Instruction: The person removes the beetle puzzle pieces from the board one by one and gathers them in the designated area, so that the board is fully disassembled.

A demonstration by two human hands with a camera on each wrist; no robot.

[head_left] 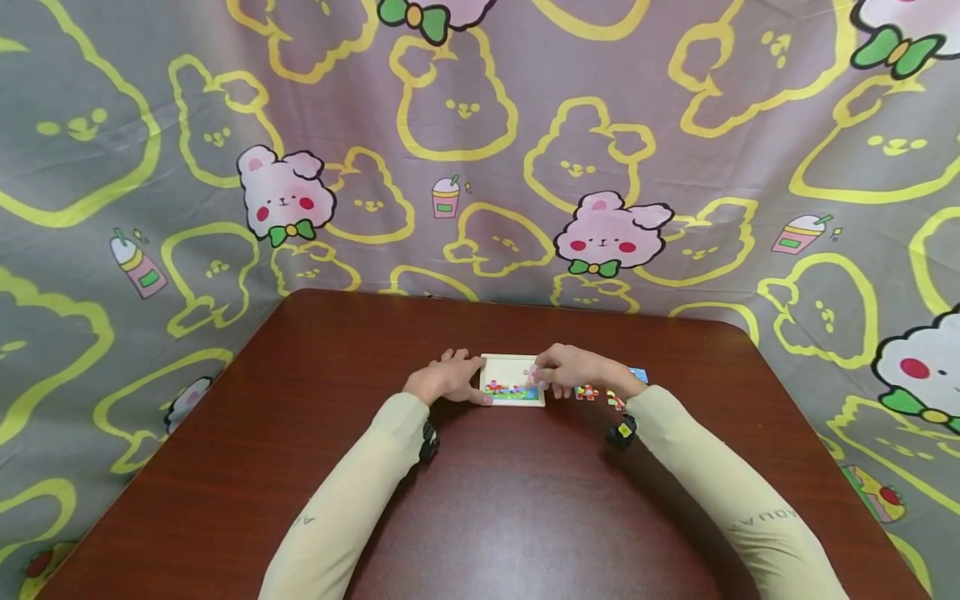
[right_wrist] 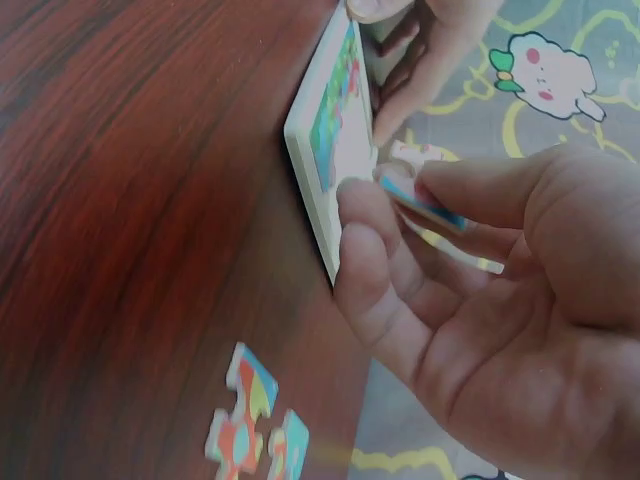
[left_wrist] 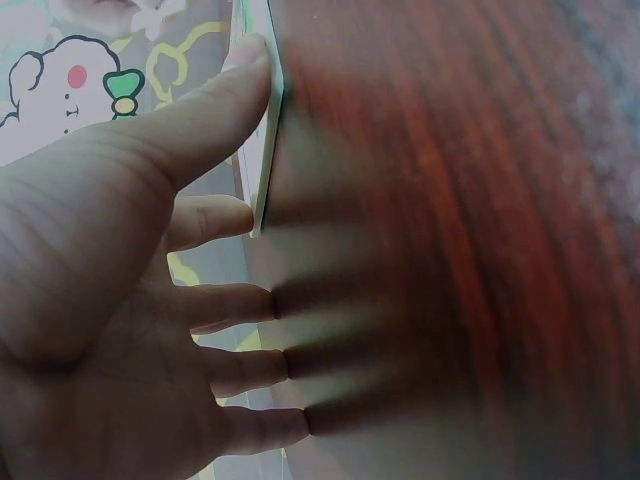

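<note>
A shallow light-coloured puzzle tray (head_left: 504,369) lies on the table, with joined jigsaw pieces (head_left: 510,391) along its near side and a bare pale base behind them. My left hand (head_left: 447,377) is at the tray's left side, its thumb (left_wrist: 225,105) resting on the rim and the other fingers spread fairly straight. Over the tray's right part, my right hand (head_left: 567,367) pinches a jigsaw piece (right_wrist: 425,205) between thumb and fingers. This piece is tilted and shows a blue edge; its picture is partly hidden by the fingers.
Loose jigsaw pieces (right_wrist: 240,420) lie on the brown table (head_left: 517,500) to the right of the tray, some partly behind the right wrist. A patterned cloth (head_left: 480,183) hangs behind the table. Each wrist bears a black camera (head_left: 622,432).
</note>
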